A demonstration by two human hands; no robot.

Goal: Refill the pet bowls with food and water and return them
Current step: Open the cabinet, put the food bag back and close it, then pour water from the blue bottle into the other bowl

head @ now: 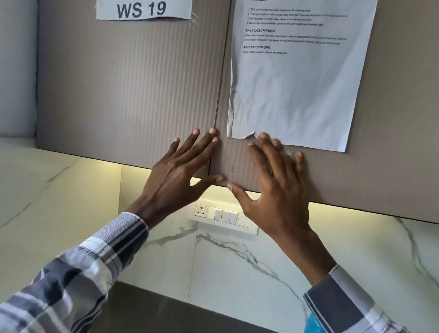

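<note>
No pet bowl, food or water shows in the head view. Both my hands are raised flat against the lower part of a taupe wall cabinet. My left hand (pixel 182 171) lies with spread fingers on the left door (pixel 126 88), fingertips at the seam between the doors. My right hand (pixel 275 183) rests with spread fingers on the right door (pixel 401 123), its fingertips touching the bottom edge of a taped task sheet (pixel 298 82). Neither hand holds anything.
A "WS 19" label (pixel 143 8) is stuck on the left door. Below the cabinet are a lit marble backsplash (pixel 235 261), a white switch and socket panel (pixel 224 217), and a dark countertop (pixel 171 316). Something bright blue (pixel 313 330) peeks out beside my right sleeve.
</note>
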